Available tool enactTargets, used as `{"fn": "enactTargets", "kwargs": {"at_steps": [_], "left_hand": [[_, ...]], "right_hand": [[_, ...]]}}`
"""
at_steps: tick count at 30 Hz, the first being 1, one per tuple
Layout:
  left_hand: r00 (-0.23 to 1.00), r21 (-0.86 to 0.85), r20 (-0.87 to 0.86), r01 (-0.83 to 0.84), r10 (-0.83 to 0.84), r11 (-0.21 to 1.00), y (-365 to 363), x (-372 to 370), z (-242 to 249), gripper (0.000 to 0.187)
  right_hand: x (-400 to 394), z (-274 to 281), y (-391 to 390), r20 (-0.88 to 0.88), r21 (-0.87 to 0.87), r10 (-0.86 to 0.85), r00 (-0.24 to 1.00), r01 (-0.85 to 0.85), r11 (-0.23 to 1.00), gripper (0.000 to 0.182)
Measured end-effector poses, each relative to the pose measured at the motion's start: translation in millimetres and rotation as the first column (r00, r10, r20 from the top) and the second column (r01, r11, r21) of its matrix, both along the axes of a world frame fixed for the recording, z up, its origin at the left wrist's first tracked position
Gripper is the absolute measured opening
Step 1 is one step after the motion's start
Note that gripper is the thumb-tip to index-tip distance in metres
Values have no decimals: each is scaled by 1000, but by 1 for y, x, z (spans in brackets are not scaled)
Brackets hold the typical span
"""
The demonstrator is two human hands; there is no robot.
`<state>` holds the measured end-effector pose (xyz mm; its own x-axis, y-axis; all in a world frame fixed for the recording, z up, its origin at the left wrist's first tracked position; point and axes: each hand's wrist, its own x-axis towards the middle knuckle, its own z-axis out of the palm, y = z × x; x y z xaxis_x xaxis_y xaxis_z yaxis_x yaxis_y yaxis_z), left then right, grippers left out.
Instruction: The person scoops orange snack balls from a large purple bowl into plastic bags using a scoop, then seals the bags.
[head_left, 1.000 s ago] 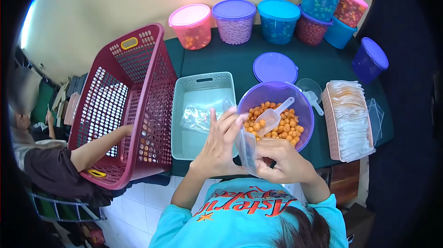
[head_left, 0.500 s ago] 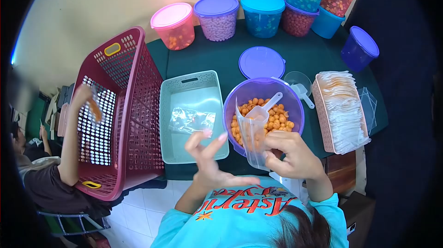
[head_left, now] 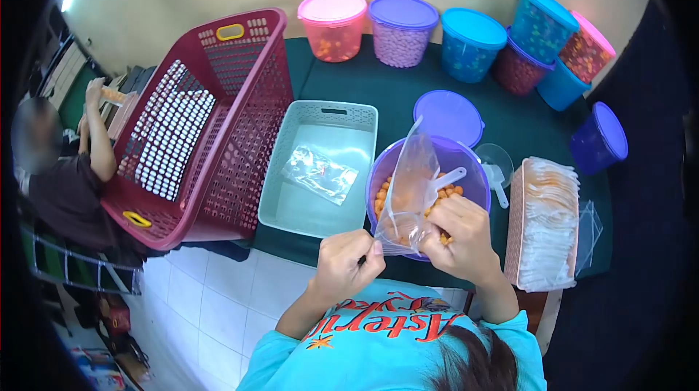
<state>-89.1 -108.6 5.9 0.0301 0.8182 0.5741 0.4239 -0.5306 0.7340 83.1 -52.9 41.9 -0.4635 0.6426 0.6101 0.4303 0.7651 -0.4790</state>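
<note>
A clear plastic bag (head_left: 411, 187) stands upright between my hands, over the near side of a purple tub (head_left: 477, 187). My left hand (head_left: 346, 263) is closed, pinching the bag's lower left edge. With fingers curled, my right hand (head_left: 460, 238) grips the bag's other side. Round orange snack balls (head_left: 381, 198) lie in the tub, partly hidden behind the bag and my right hand. A white scoop (head_left: 450, 178) rests in the tub on the snacks. Whether the bag contains anything is hard to tell against the snacks behind it.
Left of the tub is a pale green tray (head_left: 277, 202) with a flat clear bag (head_left: 320, 172). A maroon basket (head_left: 247, 121) stands beyond it, near another person (head_left: 65, 187). Rightward are a purple lid (head_left: 448, 118), a second scoop (head_left: 497, 183) and a pink box of packets (head_left: 515, 223). Lidded tubs (head_left: 404, 34) line the back.
My left hand went from spread fingers to a closed grip on the bag. The view shifted left. The other person's raised arm moved away from above the basket.
</note>
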Motion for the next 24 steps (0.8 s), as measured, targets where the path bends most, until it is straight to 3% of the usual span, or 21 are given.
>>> {"fn": "enactTargets", "kwargs": {"at_steps": [5,7,11,12,13,14,16,17,21,24], "left_hand": [[991,138,-89,-91,104,986,-1,9,1,24],[986,161,-108,-106,124,981,-1,9,2,24],[970,212,-111,-191,217,959,2,7,5,21],[955,239,-86,-258,285,936,4,7,7,27],[955,239,-154,-213,254,947,6,2,4,66],[956,241,-155,-207,248,948,9,2,3,66],[969,299,-158,-138,192,944,22,1,10,89],[939,244,-305,-80,155,966,27,-4,9,120],[930,333,-364,80,50,939,66,-11,-16,117],[933,288,-358,69,40,955,71,-13,-19,109]], "right_hand": [[-5,-3,2,-91,-39,0,996,-3,999,12],[-5,-7,2,-202,-209,202,958,-244,947,14],[-3,-4,7,-113,-130,263,958,-277,952,15],[-7,-5,6,-99,-96,228,969,-238,967,15],[-9,-6,6,-87,-62,191,978,-196,979,16],[-10,-5,7,-89,-60,185,979,-190,980,16],[-10,-4,7,-138,-85,205,969,-217,972,16],[-10,-3,8,-139,-85,194,971,-207,975,16],[-4,4,8,-203,-240,197,959,-244,940,14],[-1,4,10,-217,-259,136,967,-191,947,13]]}}
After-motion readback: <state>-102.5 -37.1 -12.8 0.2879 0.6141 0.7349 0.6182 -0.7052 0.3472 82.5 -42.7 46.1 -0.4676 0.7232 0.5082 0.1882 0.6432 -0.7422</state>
